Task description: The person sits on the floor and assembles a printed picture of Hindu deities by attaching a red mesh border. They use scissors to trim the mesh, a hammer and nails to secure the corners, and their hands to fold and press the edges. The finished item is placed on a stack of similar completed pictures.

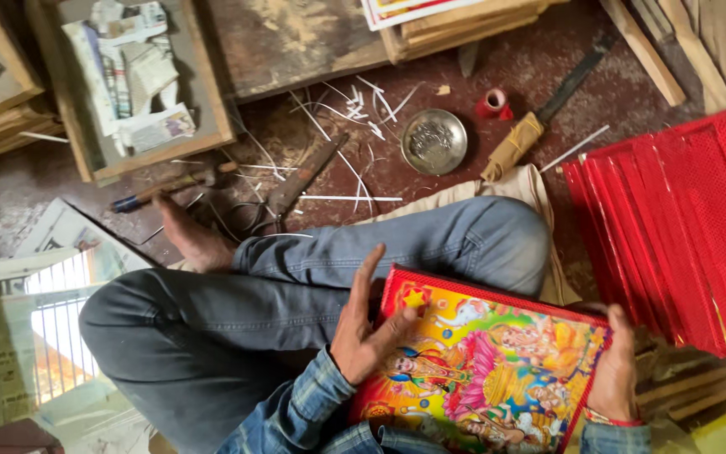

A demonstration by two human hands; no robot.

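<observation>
Framed picture [485, 370], brightly coloured with a thin red frame, lies face up across the lap of a person sitting cross-legged on the floor in blue jeans, seen from the head camera looking down. It rests tilted on the thigh, probably so both hands can steady it while it is worked on. Its long axis runs from lower left to upper right in the view, with the top corner pointing toward the knee.

The left hand [370, 324] lies flat on the picture's left part, fingers spread apart and pressing down, not gripping. The right hand [613, 370] is closed around the frame's right edge, thumb on top, holding it in place.

Just to the right stands a stack of red frames [682, 227], leaning on edge, within easy reach. On the floor beyond the knee sit a small round metal bowl [434, 140], a red tape roll [492, 104], a knife with a cloth-wrapped handle [539, 118], and scattered white slivers. A sheet of glass over newspaper [35, 336] lies at the left.
</observation>
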